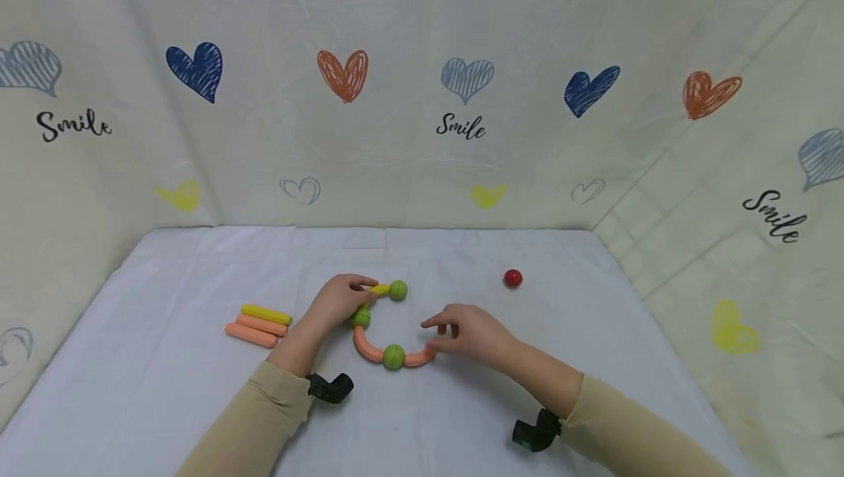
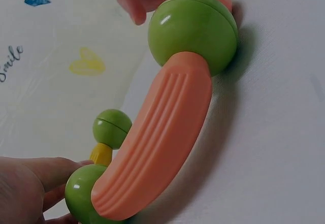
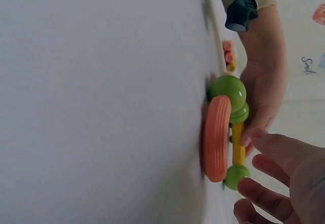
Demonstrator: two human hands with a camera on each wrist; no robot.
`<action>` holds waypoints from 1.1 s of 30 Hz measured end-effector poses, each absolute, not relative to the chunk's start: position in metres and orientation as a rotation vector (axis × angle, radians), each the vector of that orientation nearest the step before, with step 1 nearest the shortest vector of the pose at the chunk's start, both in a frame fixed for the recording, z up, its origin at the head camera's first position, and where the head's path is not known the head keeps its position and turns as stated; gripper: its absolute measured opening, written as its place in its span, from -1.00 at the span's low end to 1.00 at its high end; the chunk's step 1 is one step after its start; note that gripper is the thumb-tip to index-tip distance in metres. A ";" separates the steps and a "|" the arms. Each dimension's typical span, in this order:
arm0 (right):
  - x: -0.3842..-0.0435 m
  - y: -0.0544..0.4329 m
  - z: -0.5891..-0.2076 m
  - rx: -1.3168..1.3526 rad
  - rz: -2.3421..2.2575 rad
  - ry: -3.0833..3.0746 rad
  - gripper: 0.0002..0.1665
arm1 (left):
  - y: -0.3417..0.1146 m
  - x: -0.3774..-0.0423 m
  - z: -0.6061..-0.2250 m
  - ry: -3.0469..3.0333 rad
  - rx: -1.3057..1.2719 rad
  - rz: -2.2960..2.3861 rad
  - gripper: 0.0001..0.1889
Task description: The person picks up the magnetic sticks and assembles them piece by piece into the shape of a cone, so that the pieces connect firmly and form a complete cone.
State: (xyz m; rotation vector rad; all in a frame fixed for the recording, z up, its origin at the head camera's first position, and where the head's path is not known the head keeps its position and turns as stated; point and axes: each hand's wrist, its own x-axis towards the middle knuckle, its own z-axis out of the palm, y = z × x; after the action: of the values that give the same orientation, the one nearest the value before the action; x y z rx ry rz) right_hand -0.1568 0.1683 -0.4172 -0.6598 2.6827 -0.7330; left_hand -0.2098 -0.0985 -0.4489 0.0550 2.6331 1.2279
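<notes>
On the white cloth lies a C-shaped chain of toy building rods and green balls. My left hand (image 1: 339,301) pinches the yellow rod (image 3: 238,150) on the chain's far left side, between a green end ball (image 1: 398,290) and a second green ball (image 1: 360,318). From that second ball a curved orange rod (image 2: 157,137) leads to the near green ball (image 1: 393,357). Another curved orange rod (image 3: 216,137) extends right from there. Over its free end hovers my right hand (image 1: 471,333), fingers loosely bent and holding nothing, thumb close to the tip.
Left of the left forearm lie a straight yellow rod (image 1: 267,314) and two straight orange rods (image 1: 261,325), side by side. A red ball (image 1: 513,278) sits at the far right. Behind the cloth-covered table (image 1: 448,426) hangs a curtain (image 1: 402,169) printed with hearts.
</notes>
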 end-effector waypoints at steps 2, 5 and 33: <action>-0.153 0.171 -0.420 -0.688 -0.738 2.682 -0.62 | -0.098 -0.210 -0.449 2.632 0.057 1.229 -0.67; -0.150 0.172 -0.425 -0.722 -0.726 2.674 -0.62 | -0.098 -0.210 -0.450 2.635 0.063 1.225 -0.67; -0.172 0.165 -0.432 -0.935 -0.542 2.584 -0.69 | -0.087 -0.210 -0.443 2.600 0.138 1.134 -0.74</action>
State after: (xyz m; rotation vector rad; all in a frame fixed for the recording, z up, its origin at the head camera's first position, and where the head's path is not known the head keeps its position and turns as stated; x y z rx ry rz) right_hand -0.1723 0.1650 -0.4325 -0.9352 2.5836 -0.5423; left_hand -0.2102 -0.0868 -0.4434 0.1380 2.6004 1.1343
